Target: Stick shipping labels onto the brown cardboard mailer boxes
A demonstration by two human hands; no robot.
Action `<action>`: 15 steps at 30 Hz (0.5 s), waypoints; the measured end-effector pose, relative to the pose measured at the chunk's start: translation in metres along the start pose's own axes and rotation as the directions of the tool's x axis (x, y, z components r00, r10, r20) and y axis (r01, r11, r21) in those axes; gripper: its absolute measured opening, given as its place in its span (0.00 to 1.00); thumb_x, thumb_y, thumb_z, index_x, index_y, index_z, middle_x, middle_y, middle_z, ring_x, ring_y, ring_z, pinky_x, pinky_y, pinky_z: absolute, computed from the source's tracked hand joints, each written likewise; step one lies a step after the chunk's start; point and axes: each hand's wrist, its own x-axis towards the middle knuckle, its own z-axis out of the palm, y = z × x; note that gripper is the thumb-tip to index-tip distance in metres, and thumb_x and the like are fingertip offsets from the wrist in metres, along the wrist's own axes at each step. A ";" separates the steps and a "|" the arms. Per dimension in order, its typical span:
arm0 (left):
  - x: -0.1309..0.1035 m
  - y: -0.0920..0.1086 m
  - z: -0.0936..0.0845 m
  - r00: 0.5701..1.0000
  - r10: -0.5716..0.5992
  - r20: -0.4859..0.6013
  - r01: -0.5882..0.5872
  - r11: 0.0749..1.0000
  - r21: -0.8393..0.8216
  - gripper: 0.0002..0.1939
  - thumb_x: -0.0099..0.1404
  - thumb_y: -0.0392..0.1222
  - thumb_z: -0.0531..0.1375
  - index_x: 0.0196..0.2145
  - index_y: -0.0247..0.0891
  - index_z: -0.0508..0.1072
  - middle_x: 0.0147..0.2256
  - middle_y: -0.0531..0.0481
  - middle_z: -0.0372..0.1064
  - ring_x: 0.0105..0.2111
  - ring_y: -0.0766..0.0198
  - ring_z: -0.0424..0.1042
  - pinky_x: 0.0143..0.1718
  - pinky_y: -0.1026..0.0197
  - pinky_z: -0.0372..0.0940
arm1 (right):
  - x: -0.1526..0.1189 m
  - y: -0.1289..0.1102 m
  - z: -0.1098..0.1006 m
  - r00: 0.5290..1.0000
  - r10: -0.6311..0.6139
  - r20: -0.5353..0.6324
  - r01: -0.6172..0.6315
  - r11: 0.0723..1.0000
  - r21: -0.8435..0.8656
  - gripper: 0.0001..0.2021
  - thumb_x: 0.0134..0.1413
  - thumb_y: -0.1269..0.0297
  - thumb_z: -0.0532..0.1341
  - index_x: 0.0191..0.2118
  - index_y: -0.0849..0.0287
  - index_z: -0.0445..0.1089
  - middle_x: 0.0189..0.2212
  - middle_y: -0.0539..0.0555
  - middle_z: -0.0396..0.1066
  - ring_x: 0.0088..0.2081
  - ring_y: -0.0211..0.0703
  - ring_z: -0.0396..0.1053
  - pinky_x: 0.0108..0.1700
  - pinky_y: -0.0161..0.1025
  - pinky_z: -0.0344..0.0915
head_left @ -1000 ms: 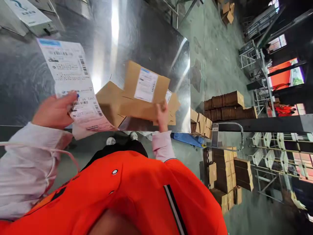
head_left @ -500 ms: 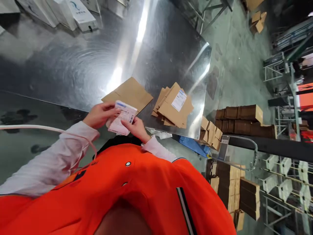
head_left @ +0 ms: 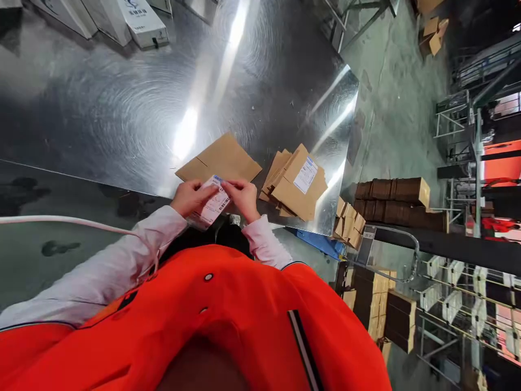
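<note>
A stack of printed shipping labels [head_left: 213,207] is held in front of my body, near the table's front edge. My left hand [head_left: 190,197] grips the stack from its left side, thumb lying across the top. With thumb and fingers pinched together, my right hand [head_left: 244,197] takes hold of the top label at its upper right corner. Just beyond both hands lies a flat brown cardboard mailer [head_left: 226,157]. To the right, several more cardboard mailers [head_left: 291,195] form an uneven pile, and the uppermost carries a white label [head_left: 305,175].
The shiny metal table [head_left: 134,119] ends in an edge close to me. White boxes [head_left: 144,24] stand at its far left. A white cable [head_left: 73,219] crosses by my left arm. Stacked cartons [head_left: 391,190] and a blue cart [head_left: 319,243] are on the right.
My right hand has moved up from the stack's lower right side to the top label's upper corner and now pinches there. The view has shifted slightly.
</note>
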 end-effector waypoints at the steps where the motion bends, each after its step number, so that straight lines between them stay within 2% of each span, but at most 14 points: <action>1: 0.007 0.000 -0.003 0.995 -0.061 0.085 0.063 0.998 -0.019 0.19 0.44 0.51 0.73 0.25 0.37 0.73 0.23 0.51 0.71 0.25 0.60 0.69 0.24 0.63 0.61 | 0.013 0.002 0.000 0.999 0.003 -0.040 -0.004 1.000 -0.023 0.09 0.60 0.60 0.70 0.42 0.58 0.85 0.42 0.54 0.82 0.46 0.43 0.79 0.52 0.35 0.72; 4: 0.028 -0.004 -0.019 0.918 -0.234 0.321 0.252 0.967 -0.016 0.27 0.34 0.48 0.77 0.32 0.35 0.78 0.25 0.48 0.76 0.26 0.55 0.72 0.25 0.59 0.67 | 0.060 0.004 -0.005 0.977 0.030 -0.209 -0.062 0.987 -0.146 0.08 0.58 0.62 0.72 0.40 0.60 0.85 0.49 0.56 0.79 0.53 0.43 0.75 0.58 0.36 0.68; 6: 0.038 -0.011 -0.030 0.879 -0.279 0.387 0.306 0.952 -0.010 0.30 0.30 0.48 0.79 0.32 0.34 0.79 0.27 0.45 0.78 0.28 0.53 0.74 0.28 0.56 0.70 | 0.087 0.005 -0.007 0.947 0.081 -0.311 -0.148 0.969 -0.198 0.10 0.57 0.61 0.72 0.41 0.60 0.85 0.52 0.58 0.76 0.56 0.46 0.71 0.61 0.39 0.66; 9: 0.052 -0.022 -0.042 0.850 -0.319 0.418 0.354 0.935 -0.007 0.33 0.27 0.48 0.81 0.33 0.34 0.80 0.31 0.43 0.81 0.31 0.53 0.75 0.31 0.55 0.72 | 0.113 0.011 -0.007 0.911 0.149 -0.384 -0.253 0.938 -0.235 0.11 0.57 0.58 0.72 0.43 0.57 0.85 0.56 0.57 0.72 0.58 0.51 0.66 0.63 0.46 0.62; 11: 0.059 -0.029 -0.046 0.829 -0.359 0.429 0.388 0.922 0.022 0.33 0.26 0.46 0.82 0.33 0.33 0.80 0.31 0.43 0.81 0.31 0.53 0.76 0.31 0.56 0.71 | 0.122 0.015 -0.005 0.906 0.159 -0.394 -0.278 0.922 -0.269 0.12 0.58 0.56 0.71 0.44 0.55 0.84 0.57 0.57 0.71 0.59 0.52 0.64 0.65 0.50 0.60; 13: 0.061 -0.038 -0.051 0.822 -0.388 0.417 0.406 0.913 0.049 0.32 0.30 0.47 0.82 0.33 0.32 0.79 0.30 0.43 0.81 0.29 0.54 0.75 0.28 0.58 0.70 | 0.127 0.019 -0.005 0.905 0.153 -0.396 -0.287 0.908 -0.305 0.13 0.60 0.55 0.69 0.46 0.55 0.84 0.59 0.57 0.69 0.60 0.53 0.63 0.66 0.51 0.58; 15: 0.054 -0.052 -0.061 0.822 -0.408 0.398 0.398 0.910 0.114 0.31 0.33 0.50 0.81 0.33 0.32 0.79 0.28 0.44 0.80 0.27 0.54 0.75 0.25 0.59 0.67 | 0.131 0.022 -0.009 0.908 0.145 -0.394 -0.290 0.895 -0.338 0.17 0.62 0.54 0.67 0.53 0.54 0.82 0.61 0.59 0.67 0.61 0.53 0.63 0.67 0.52 0.58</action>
